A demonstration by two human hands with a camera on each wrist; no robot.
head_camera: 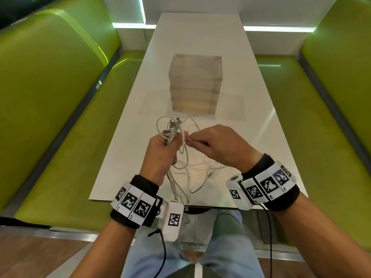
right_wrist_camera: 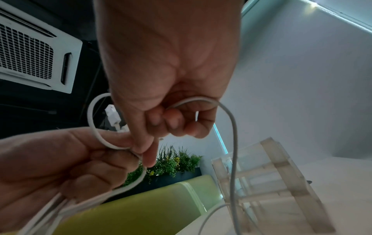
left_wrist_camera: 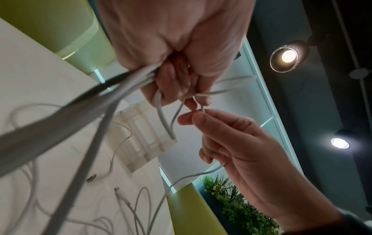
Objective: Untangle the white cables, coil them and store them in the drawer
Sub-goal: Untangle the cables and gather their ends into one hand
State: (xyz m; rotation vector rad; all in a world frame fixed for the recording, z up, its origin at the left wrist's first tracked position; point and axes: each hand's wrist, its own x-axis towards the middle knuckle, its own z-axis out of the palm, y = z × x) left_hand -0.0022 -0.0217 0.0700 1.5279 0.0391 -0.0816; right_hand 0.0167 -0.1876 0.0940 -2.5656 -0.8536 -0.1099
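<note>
right hand [right_wrist_camera: 169, 89] pinching white cable [right_wrist_camera: 231, 120], clear drawers [right_wrist_camera: 267, 179]

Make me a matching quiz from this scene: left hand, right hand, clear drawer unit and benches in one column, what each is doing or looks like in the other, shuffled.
1. left hand
2. right hand
3. drawer unit
4. benches

a. green, on both sides of the table
b. pinches one strand
c. stands on the table, drawers shut
d. grips the cable bundle

Pairs: 1-d, 2-b, 3-c, 4-a

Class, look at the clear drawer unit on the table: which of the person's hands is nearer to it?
Neither clearly. Both hands are held together short of the clear drawer unit, the left hand towards its left, the right hand towards its right, each gripping white cables.
</note>
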